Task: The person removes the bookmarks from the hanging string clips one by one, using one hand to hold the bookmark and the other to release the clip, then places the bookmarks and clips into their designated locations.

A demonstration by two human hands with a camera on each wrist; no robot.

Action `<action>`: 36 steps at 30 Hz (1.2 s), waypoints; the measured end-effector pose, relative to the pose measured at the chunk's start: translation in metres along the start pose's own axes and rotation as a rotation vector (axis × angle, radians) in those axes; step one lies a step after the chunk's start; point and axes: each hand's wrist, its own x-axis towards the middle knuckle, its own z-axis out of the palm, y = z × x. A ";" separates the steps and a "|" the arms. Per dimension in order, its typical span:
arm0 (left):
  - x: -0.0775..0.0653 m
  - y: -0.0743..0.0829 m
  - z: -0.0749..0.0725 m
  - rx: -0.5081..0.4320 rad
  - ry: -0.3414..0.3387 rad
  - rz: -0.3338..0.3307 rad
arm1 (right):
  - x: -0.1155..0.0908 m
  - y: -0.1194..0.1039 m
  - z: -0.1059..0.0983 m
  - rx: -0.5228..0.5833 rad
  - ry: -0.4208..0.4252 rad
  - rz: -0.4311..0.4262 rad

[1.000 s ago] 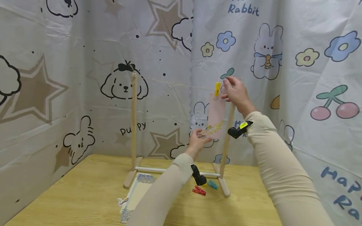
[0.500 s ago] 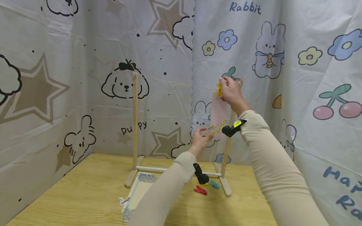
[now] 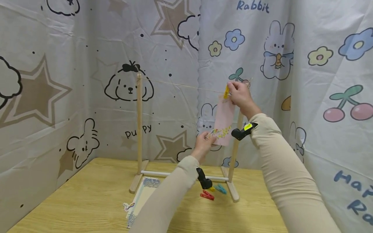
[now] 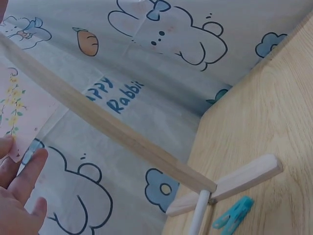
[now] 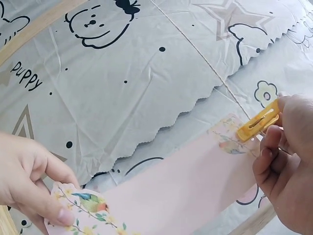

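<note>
A pink card [image 3: 225, 115] printed with yellow flowers and a bird hangs from a string line [image 3: 186, 86], with a yellow clothespin [image 5: 257, 122] at its top edge. My right hand [image 3: 240, 95] pinches the handle end of that clothespin between thumb and fingers. Down at the card's lower left corner, my left hand [image 3: 203, 144] grips the card, thumb on the printed face. The right wrist view shows the left thumb [image 5: 63, 215] beside the bird print, with the card slanting up to the clothespin.
The line runs between two wooden posts [image 3: 139, 129] joined low down by a white rod [image 3: 155, 174]. Red [image 3: 207, 194] and teal [image 3: 220, 188] clothespins lie near the right foot, another yellow one partly behind a wrist camera. A patterned card [image 3: 145, 192] lies on the table [image 3: 73, 194].
My right hand has moved left onto the yellow clothespin, which was hanging apart from the fingers before. My left hand now grips the card's corner, and the card has turned flatter toward the head view.
</note>
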 end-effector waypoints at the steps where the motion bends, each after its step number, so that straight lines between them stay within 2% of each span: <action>1: -0.001 0.001 -0.001 0.003 0.001 0.001 | 0.000 0.000 -0.001 0.007 -0.009 0.005; 9: -0.004 0.005 -0.006 0.047 -0.021 -0.023 | -0.002 -0.003 -0.008 -0.029 -0.062 0.064; 15: -0.006 0.003 -0.009 0.078 -0.030 -0.030 | -0.004 -0.004 -0.009 -0.086 -0.088 0.042; 20: -0.007 0.003 -0.011 0.091 -0.030 -0.026 | -0.004 -0.006 -0.009 -0.076 -0.080 0.024; 25: -0.007 0.003 -0.015 0.096 -0.022 -0.023 | -0.004 -0.004 -0.007 -0.025 -0.034 0.029; 32: -0.008 0.006 -0.018 0.094 -0.035 -0.018 | -0.005 -0.001 -0.001 0.048 0.084 0.060; 36: -0.006 0.008 -0.019 0.087 -0.037 -0.015 | -0.003 0.003 0.003 0.124 0.157 0.065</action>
